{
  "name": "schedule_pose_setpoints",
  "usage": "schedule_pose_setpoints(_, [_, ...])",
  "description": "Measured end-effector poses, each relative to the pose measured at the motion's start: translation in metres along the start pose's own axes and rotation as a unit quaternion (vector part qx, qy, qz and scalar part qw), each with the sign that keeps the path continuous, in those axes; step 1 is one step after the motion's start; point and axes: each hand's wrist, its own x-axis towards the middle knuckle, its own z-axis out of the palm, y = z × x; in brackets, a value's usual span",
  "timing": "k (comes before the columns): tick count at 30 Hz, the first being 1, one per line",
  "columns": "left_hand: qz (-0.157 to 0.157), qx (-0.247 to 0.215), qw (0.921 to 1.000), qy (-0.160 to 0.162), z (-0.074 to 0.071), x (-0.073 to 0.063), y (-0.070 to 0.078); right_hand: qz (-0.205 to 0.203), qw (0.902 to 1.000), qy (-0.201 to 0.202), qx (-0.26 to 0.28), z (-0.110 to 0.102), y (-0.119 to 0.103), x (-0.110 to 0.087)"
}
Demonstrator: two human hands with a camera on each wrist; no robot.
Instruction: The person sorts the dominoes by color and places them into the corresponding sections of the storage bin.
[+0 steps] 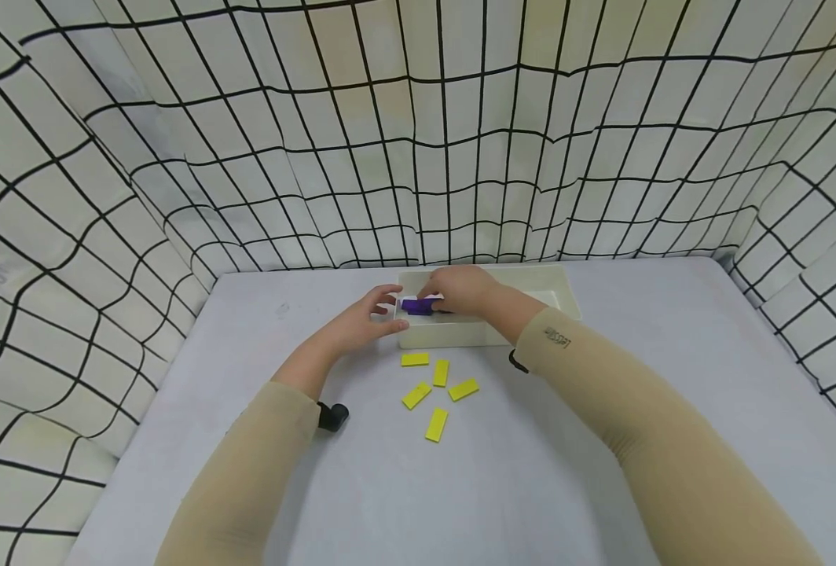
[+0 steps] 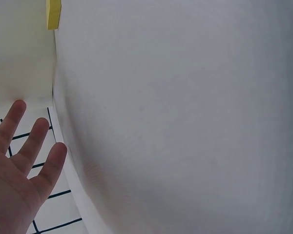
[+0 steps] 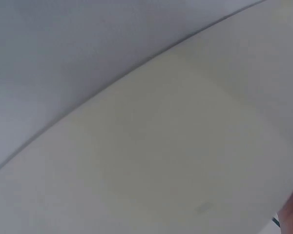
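Note:
A long white box (image 1: 489,336) stands at the back of the table. Inside its left end lie dark purple pieces (image 1: 418,306), partly hidden by my right hand (image 1: 463,289), which reaches over the box and pinches them between fingers and thumb. My left hand (image 1: 356,322) is at the box's left end, fingers spread, its thumb near the front left corner; whether it touches the box is hard to tell. In the left wrist view, the fingers (image 2: 39,139) are straight and apart. The right wrist view mostly shows the box's wall (image 3: 185,131), with a sliver of hand at the right edge.
Several yellow tiles lie loose on the white table (image 1: 418,503) in front of the box, among them one tile (image 1: 414,359) close to its front wall and another (image 1: 436,424) nearest me. A black grid net (image 1: 446,141) rises behind and beside the table.

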Motion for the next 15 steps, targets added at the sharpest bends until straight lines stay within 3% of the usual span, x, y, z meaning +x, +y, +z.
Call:
schedule_pose_setpoints(7, [-0.006, 0.003, 1.0, 0.002, 0.0, 0.001, 0.001, -0.011, 0.9991, 0.01, 0.041, -0.008, 0.004, -0.016])
schedule_pose_setpoints(15, [0.0, 0.01, 0.9999, -0.001, 0.0, 0.003, -0.001, 0.002, 0.9991, 0.026, 0.032, -0.009, 0.013, -0.033])
